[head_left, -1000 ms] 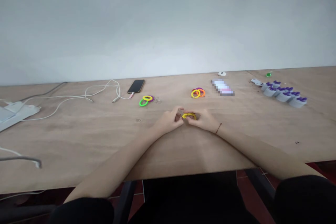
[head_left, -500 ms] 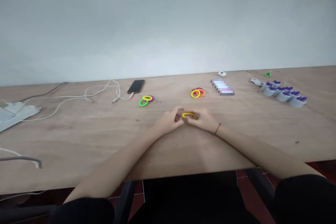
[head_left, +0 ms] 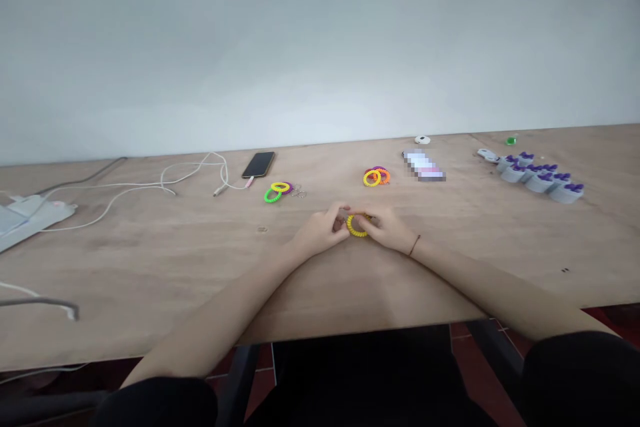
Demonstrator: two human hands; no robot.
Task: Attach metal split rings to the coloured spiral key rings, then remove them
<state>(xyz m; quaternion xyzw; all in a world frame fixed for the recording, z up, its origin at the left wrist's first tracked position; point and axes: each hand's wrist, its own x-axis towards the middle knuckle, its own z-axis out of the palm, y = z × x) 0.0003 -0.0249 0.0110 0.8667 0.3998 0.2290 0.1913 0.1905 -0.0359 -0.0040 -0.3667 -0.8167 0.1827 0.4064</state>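
Observation:
Both my hands meet at the middle of the wooden table [head_left: 150, 267]. A yellow spiral coil ring [head_left: 356, 226] sits between them, pinched from both sides. My left hand [head_left: 323, 232] has its fingers curled on the ring's left side, perhaps on a small metal part I cannot make out. My right hand [head_left: 387, 228] grips the ring's right side. Behind them lie a pile of yellow, orange and purple coil rings [head_left: 377, 177] and a green, yellow and purple group with key rings [head_left: 278, 191].
A black phone [head_left: 259, 164] with a white cable [head_left: 165, 181] lies at the back left, a white power strip [head_left: 30, 217] at the far left. Several grey cups with purple tops [head_left: 541, 177] stand at the right. A blurred pinkish packet [head_left: 424, 166] sits behind.
The yellow coil ring has turned from lying edge-on to showing its open loop toward me. Both hands stay in the same place.

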